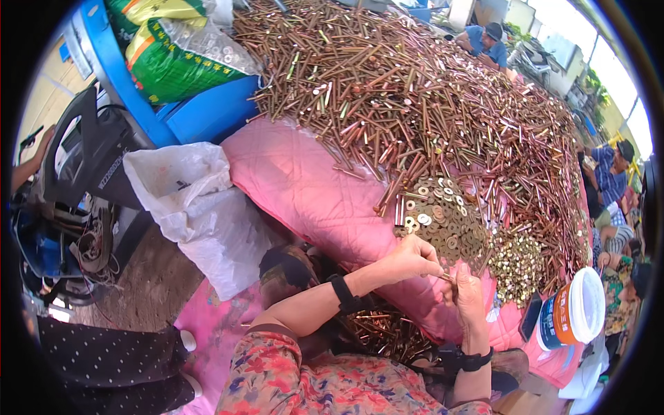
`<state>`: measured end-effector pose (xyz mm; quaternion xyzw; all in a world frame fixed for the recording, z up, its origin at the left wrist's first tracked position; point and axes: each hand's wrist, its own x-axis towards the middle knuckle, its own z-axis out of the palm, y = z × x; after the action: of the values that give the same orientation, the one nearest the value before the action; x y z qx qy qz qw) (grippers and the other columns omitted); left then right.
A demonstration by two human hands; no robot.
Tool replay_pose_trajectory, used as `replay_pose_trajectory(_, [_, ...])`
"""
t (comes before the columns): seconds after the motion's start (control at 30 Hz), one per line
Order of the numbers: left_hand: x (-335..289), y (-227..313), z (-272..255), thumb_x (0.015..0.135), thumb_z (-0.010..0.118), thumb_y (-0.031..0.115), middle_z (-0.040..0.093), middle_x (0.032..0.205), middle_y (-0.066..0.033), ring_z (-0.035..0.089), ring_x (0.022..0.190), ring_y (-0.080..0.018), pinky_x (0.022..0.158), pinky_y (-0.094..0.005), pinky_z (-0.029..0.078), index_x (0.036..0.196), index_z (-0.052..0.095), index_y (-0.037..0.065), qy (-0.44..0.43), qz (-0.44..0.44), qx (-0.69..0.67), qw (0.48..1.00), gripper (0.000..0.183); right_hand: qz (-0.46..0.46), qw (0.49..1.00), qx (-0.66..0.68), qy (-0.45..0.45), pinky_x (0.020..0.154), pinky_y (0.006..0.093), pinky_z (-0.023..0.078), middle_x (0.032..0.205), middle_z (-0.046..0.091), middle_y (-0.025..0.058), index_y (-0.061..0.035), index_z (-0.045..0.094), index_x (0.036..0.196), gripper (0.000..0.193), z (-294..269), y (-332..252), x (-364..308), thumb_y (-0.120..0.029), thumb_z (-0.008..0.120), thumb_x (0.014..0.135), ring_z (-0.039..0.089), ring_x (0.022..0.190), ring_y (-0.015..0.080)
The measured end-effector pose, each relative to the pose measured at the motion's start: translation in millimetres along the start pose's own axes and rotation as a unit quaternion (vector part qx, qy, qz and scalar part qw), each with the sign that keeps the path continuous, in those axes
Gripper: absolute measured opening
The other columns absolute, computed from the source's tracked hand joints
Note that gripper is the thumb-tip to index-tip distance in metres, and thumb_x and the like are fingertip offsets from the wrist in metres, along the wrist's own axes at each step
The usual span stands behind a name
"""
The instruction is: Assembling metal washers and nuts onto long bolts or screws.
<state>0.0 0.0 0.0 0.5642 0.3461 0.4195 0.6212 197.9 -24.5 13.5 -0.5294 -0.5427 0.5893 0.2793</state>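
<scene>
My left hand (413, 258) and my right hand (468, 294) meet over the near edge of the pink quilted cover (297, 176). Both have their fingers pinched on a slim coppery bolt (448, 279), mostly hidden by the fingertips. Whether a washer or nut sits on it is too small to tell. Just beyond my hands lies a pile of flat brass-coloured washers (449, 238). To its right is a heap of small shiny nuts (515, 266). A huge mound of long coppery bolts (415, 97) spreads over the far side.
A white sack (200, 214) hangs at the cover's left edge, near a blue bin (214, 111) with a green bag (183, 59). On the right stands a white-and-orange bucket (574, 311) beside a dark phone-like slab (531, 317). More bolts (387, 332) lie below my forearms. Other people sit around the mound.
</scene>
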Motion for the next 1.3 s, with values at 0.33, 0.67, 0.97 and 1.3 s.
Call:
replay_pose_trajectory(0.33, [0,1,2,0.072,0.071,0.009,0.061,0.063,-0.0014,0.051,0.056,-0.0047,0.053,-0.0194,0.039,0.069,0.066,0.001,0.041,-0.047,-0.064,0.996,0.010,-0.374,0.867,-0.248,0.216,0.051,0.0237,0.042,0.063,0.058,0.0038,0.0014,0.061,0.081,0.037,12,-8,-4,-0.032,0.052,0.093,0.054,0.055,0.0099])
replay_pose_trajectory(0.67, [24,8,-52,0.076,0.064,0.018,0.061,0.072,-0.0194,0.059,0.070,-0.0360,0.063,-0.0422,0.047,0.074,0.066,0.000,0.268,0.133,0.418,0.858,0.017,-0.164,0.942,-0.249,0.155,0.051,0.0299,0.042,0.060,0.058,0.0101,-0.0003,0.062,0.076,0.028,-6,5,16,-0.027,0.061,0.085,0.055,0.052,0.0151])
replay_pose_trajectory(0.97, [48,0,-92,0.068,0.060,0.016,0.059,0.070,-0.0226,0.059,0.068,-0.0388,0.067,-0.0434,0.049,0.066,0.062,-0.003,0.326,0.021,0.463,0.824,0.020,-0.200,0.923,-0.293,0.151,0.055,0.0364,0.045,0.068,0.063,0.0156,-0.0018,0.064,0.080,0.025,23,-18,33,-0.026,0.061,0.082,0.059,0.057,0.0254])
replay_pose_trajectory(1.3, [15,7,-77,0.076,0.068,0.001,0.062,0.076,-0.0081,0.060,0.062,-0.0138,0.060,-0.0237,0.053,0.085,0.058,-0.002,0.332,-0.026,-0.242,0.911,0.013,-0.307,0.870,-0.350,0.164,0.068,0.0417,0.047,0.082,0.057,0.0141,-0.0035,0.062,0.085,0.017,69,-9,86,-0.019,0.061,0.079,0.058,0.076,0.0330])
